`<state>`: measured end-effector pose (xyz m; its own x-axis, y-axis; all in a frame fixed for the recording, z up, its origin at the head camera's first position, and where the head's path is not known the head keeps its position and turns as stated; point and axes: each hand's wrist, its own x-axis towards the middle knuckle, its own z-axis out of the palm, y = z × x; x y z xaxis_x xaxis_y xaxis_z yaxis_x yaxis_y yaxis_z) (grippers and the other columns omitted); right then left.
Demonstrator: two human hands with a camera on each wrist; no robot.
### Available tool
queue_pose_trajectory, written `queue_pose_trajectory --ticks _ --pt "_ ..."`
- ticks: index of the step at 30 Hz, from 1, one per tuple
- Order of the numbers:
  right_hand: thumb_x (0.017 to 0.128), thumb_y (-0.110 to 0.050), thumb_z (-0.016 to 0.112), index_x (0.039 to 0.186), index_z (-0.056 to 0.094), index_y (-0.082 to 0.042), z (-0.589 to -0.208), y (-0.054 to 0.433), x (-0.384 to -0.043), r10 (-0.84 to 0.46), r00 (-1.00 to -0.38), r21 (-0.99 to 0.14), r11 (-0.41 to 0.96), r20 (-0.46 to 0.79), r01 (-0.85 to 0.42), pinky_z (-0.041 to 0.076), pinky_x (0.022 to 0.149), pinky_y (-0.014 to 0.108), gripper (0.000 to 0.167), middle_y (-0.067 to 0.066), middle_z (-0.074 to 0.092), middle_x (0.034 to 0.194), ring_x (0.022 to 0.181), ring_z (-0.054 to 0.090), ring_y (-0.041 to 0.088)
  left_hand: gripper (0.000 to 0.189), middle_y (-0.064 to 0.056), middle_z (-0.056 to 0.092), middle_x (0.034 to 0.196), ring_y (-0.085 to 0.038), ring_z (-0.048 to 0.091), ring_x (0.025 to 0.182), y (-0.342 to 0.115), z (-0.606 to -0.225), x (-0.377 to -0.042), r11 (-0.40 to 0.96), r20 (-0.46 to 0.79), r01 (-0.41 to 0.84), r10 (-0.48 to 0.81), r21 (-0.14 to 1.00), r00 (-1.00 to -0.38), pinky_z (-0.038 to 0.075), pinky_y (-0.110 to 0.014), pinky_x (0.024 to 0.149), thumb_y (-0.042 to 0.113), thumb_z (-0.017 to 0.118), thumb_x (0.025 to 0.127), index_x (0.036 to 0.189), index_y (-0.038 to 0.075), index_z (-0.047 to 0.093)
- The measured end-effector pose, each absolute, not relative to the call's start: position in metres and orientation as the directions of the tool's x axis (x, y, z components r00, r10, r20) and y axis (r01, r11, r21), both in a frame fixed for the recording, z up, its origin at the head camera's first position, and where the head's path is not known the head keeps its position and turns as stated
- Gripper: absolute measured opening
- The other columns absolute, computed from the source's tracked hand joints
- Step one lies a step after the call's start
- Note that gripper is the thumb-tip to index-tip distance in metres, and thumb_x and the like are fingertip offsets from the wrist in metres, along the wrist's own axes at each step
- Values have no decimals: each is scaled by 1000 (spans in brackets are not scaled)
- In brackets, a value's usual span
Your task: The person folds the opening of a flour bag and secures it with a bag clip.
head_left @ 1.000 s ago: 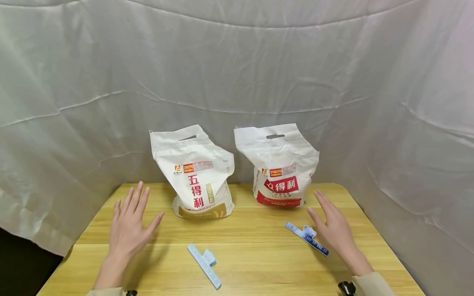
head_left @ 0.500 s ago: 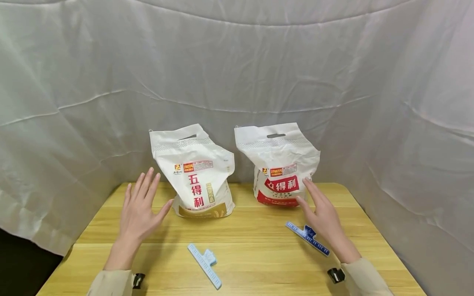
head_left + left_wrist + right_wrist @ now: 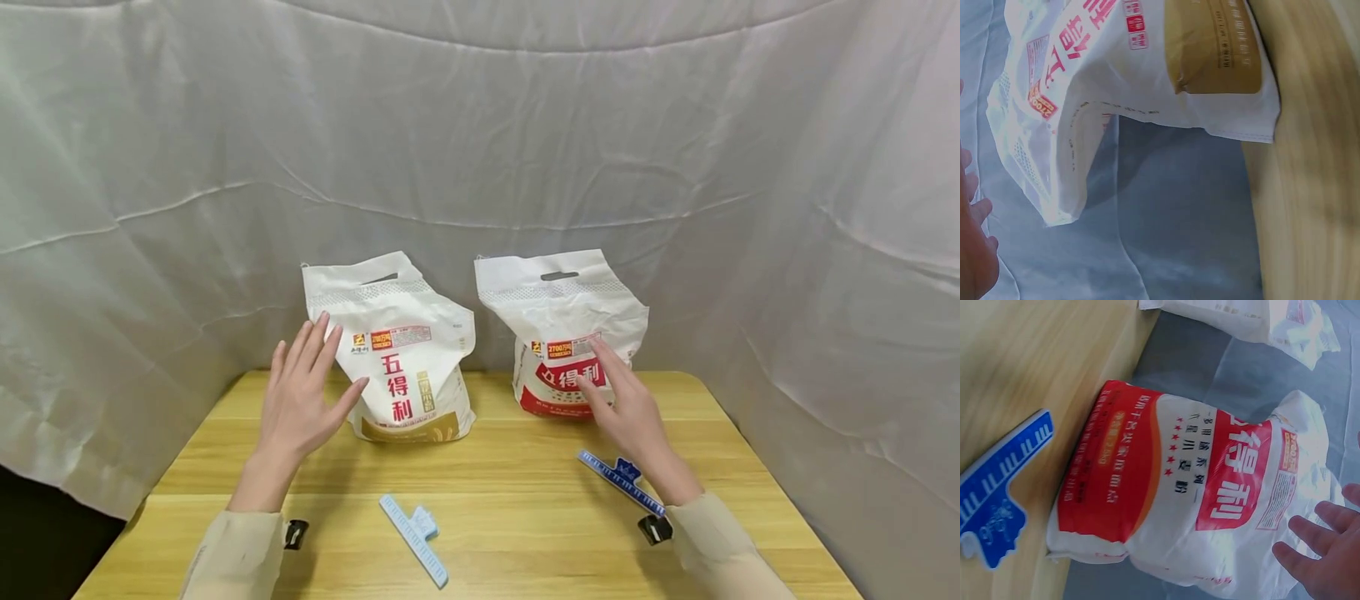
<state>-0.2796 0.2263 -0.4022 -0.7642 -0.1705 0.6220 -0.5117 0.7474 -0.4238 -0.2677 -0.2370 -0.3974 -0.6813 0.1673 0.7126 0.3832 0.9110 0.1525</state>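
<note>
Reading the table [image 3: 510, 517] as a dial with 12 at its far edge, we see that over the last second both hands have come inward and up the board, while the bags and clips have stayed put. Our left hand [image 3: 302, 400], at 10, is spread with the thumb apart, overlapping the edge of the gold-banded bag [image 3: 405, 358] at 11; our right hand [image 3: 630, 408], at 2, is likewise spread before the red-banded bag [image 3: 551, 333] at 1. We cannot tell whether fingertips touch either bag; we judge both within reach, neither lifted. Both bags stand near the far edge, the grey curtain [image 3: 480, 125] close behind, a narrow gap between them at 12. Wider room lies toward 5, between the light-blue clip [image 3: 412, 537] at 7 and the dark-blue clip [image 3: 622, 482] at 3.
</note>
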Motion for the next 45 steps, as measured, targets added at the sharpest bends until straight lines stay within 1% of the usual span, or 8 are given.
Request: queue_pose_trajectory --ticks 5,12,21,28,31,36,40,45 --pt "104 -31 63 159 41 -10 -396 218 -287 -181 -758 -428 733 627 -529 34 117 62 62 13 41 163 150 38 38 85 -4 17 174 -33 19 158 -234 -391 -273 908 714 393 178 146 -677 3 -51 128 63 52 98 162 11 34" --pt "103 -27 65 155 46 -7 -387 204 -298 -199 -718 -411 705 667 -578 34 117 62 59 15 48 158 145 44 42 86 -4 18 174 -36 23 156 -230 -378 -285 905 719 406 197 128 -666 3 -49 128 69 45 99 164 14 31" --pt "102 -23 66 153 48 -5 -376 186 -308 -224 -687 -417 652 691 -633 32 119 61 57 16 51 155 143 48 36 85 -5 22 173 -34 22 157 -221 -364 -301 887 733 449 235 106 -638 6 -52 128 60 54 95 161 10 37" --pt "100 -19 69 152 50 -5 -368 173 -318 -229 -674 -442 602 702 -665 41 111 61 57 16 56 150 130 59 36 85 -6 24 172 -37 25 155 -218 -350 -312 878 743 472 262 83 -616 6 -54 128 58 56 93 160 9 38" --pt "99 -16 70 150 51 -3 -366 168 -325 -234 -656 -447 568 717 -691 49 104 58 56 18 59 146 127 61 37 84 -6 25 172 -37 26 155 -216 -343 -317 870 747 488 277 72 -604 7 -55 128 56 58 93 160 8 40" --pt "100 -14 70 149 52 -2 -361 159 -332 -241 -654 -476 517 717 -712 55 98 54 54 18 59 146 127 62 37 84 -4 21 173 -34 23 157 -213 -333 -326 867 724 495 305 58 -619 11 -58 127 53 60 94 162 10 36" --pt "101 -15 67 151 51 -4 -360 151 -338 -249 -676 -511 491 693 -705 54 101 53 54 17 56 150 128 61 36 84 -2 19 173 -32 21 158 -211 -328 -333 873 692 485 319 51 -647 15 -59 125 52 61 96 164 12 32" --pt "102 -14 67 150 50 -1 -359 137 -345 -286 -673 -512 470 683 -719 52 102 55 53 18 54 151 129 60 39 85 -2 19 174 -30 18 159 -208 -325 -339 876 661 479 330 51 -674 13 -58 126 54 61 97 165 15 29"
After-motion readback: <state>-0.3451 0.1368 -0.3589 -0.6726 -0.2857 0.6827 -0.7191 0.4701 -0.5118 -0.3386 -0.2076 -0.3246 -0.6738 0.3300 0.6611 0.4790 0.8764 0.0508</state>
